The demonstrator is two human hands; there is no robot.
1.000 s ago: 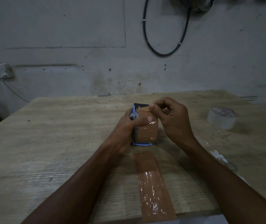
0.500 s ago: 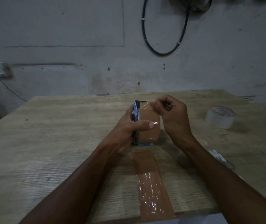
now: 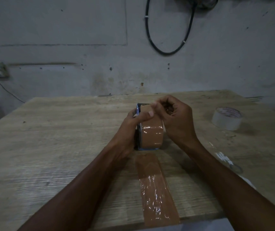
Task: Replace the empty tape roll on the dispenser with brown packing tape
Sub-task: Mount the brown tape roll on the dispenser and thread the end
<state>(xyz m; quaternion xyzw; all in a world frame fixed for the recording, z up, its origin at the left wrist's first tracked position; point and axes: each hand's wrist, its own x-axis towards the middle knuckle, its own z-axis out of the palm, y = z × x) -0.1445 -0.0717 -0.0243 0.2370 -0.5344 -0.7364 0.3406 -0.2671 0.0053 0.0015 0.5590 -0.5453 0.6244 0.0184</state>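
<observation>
A roll of brown packing tape [image 3: 151, 135] sits in a blue-edged tape dispenser [image 3: 139, 129] that stands on the wooden table [image 3: 58, 147], near its middle. My left hand [image 3: 130, 129] grips the dispenser from the left, thumb laid over the top of the roll. My right hand [image 3: 175, 120] is at the roll's upper right, fingers curled and pinching at the tape near the dispenser's top. What the fingertips hold is hidden. A white, nearly empty tape roll [image 3: 227, 118] lies flat at the right of the table.
A strip of brown tape [image 3: 155, 189] is stuck to the table from the dispenser down to the near edge. Small white scraps [image 3: 224, 159] lie beside my right forearm. A wall with a hanging black cable [image 3: 166, 47] stands behind the table.
My left thumb has slid up from the roll's front face to its top. My right hand has risen slightly and curled tighter at the top of the roll.
</observation>
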